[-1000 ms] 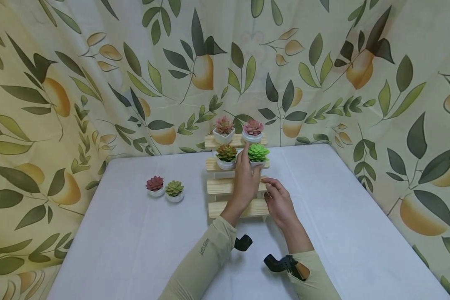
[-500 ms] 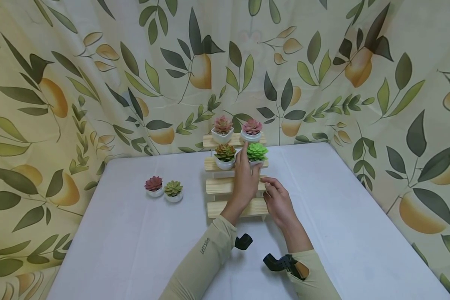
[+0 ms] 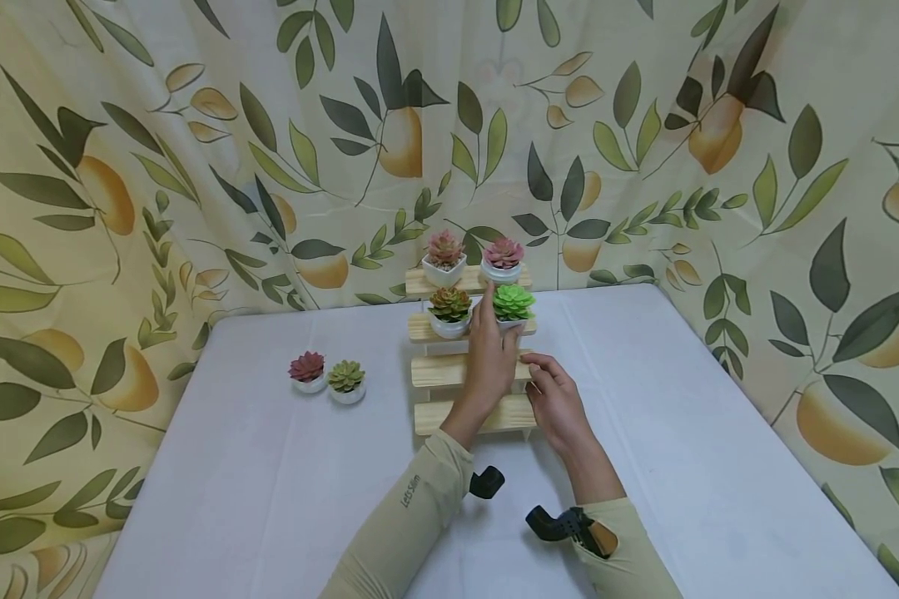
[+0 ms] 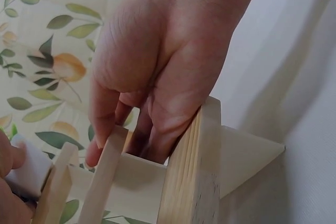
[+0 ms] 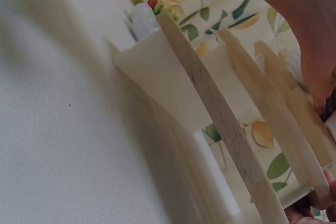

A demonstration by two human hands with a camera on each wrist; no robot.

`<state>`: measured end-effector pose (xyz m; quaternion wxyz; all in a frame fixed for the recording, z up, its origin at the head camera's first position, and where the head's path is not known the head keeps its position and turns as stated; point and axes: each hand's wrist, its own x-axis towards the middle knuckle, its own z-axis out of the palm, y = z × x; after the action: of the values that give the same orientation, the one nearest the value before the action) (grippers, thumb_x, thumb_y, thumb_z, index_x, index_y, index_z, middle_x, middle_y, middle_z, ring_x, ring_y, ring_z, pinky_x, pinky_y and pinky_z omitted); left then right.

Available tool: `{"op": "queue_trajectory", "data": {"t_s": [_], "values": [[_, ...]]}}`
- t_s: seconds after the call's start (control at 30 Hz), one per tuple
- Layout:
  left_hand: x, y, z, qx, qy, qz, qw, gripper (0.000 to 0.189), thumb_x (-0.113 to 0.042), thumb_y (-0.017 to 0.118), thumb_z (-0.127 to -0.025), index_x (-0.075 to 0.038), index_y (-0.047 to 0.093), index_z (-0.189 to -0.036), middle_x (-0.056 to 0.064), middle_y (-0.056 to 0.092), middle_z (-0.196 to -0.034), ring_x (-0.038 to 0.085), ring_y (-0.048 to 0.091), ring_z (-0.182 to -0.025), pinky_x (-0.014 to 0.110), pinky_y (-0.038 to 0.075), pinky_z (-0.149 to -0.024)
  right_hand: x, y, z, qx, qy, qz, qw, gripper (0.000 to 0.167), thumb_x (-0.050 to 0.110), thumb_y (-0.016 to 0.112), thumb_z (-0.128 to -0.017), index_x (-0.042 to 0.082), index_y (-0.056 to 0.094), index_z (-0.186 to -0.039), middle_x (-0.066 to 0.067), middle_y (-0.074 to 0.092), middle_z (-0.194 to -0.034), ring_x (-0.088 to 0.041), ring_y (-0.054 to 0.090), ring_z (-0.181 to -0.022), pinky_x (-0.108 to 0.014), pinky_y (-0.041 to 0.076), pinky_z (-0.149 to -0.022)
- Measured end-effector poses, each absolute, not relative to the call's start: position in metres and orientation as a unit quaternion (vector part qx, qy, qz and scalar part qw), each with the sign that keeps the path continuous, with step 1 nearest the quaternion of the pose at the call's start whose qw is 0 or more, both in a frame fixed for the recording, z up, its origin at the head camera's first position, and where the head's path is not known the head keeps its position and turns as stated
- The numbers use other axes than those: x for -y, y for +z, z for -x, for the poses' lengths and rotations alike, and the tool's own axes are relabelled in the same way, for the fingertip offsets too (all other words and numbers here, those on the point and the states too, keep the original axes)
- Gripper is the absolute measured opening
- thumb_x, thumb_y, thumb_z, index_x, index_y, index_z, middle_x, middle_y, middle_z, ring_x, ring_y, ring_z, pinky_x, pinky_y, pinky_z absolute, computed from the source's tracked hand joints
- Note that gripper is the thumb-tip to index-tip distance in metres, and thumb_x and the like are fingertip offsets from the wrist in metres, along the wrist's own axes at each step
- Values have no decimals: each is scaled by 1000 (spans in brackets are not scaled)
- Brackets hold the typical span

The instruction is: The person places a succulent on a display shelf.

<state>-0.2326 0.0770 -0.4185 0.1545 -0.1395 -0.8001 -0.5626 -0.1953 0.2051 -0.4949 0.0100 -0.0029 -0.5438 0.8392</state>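
A wooden tiered plant stand with pale boards stands on the table. My left hand holds the white pot of a bright green succulent at the right of the second tier from the top. In the left wrist view, fingers touch that white pot at the left edge. My right hand grips the right end of the board one tier lower; the left wrist view shows this hand large, its fingers reaching behind the board. An orange-green succulent sits left of the green one.
Two pink succulents, one in a square pot and one in a round pot, occupy the top tier. On the white-covered table, a dark red succulent and a yellow-green one stand left of the stand. A leaf-patterned curtain hangs behind.
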Motion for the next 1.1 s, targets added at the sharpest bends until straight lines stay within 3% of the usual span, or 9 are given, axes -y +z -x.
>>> {"op": "queue_trajectory", "data": {"t_s": [0.17, 0.3, 0.43, 0.57, 0.8, 1.1], "values": [[-76, -421, 231, 803, -558, 139, 156, 79, -12, 66, -103, -9, 18, -165, 17, 34, -161, 28, 34, -148, 41, 34, -118, -205, -494, 195, 545, 838, 3, 13, 21, 5, 40, -112, 2, 57, -124, -8, 40, -145, -18, 33, -141, -40, 14, -124], [-77, -424, 227, 803, -556, 136, 164, 82, -15, 67, -103, -6, 15, -165, 19, 32, -162, 28, 32, -148, 43, 33, -118, -205, -494, 195, 550, 835, 8, 11, 22, 6, 41, -112, 9, 62, -118, -6, 41, -142, -16, 36, -132, -37, 20, -122], [-79, -424, 220, 803, -560, 130, 156, 90, -16, 70, -101, -7, 8, -166, 17, 27, -164, 26, 26, -151, 43, 30, -120, -203, -492, 194, 552, 834, 18, 16, 26, 6, 42, -112, 16, 65, -110, -3, 48, -127, -13, 44, -111, -29, 37, -105], [-79, -424, 215, 807, -556, 133, 150, 95, -15, 72, -99, -7, 5, -166, 17, 23, -165, 24, 21, -152, 42, 27, -121, -202, -491, 195, 555, 831, 22, 22, 26, 5, 42, -111, 14, 66, -111, -3, 53, -118, -13, 50, -107, -25, 46, -96], [-75, -427, 209, 817, -541, 144, 138, 97, -15, 72, -98, -5, 3, -165, 17, 18, -167, 23, 16, -154, 41, 24, -122, -201, -490, 196, 546, 837, 19, 24, 27, 4, 41, -111, 13, 66, -110, -3, 54, -118, -15, 51, -108, -26, 47, -97], [-68, -433, 203, 822, -529, 154, 142, 96, -11, 74, -95, -3, 6, -164, 19, 22, -164, 25, 20, -152, 42, 26, -121, -202, -492, 196, 542, 840, 16, 26, 22, 5, 46, -111, 13, 66, -110, -4, 52, -126, -14, 51, -108, -28, 44, -100]]}}
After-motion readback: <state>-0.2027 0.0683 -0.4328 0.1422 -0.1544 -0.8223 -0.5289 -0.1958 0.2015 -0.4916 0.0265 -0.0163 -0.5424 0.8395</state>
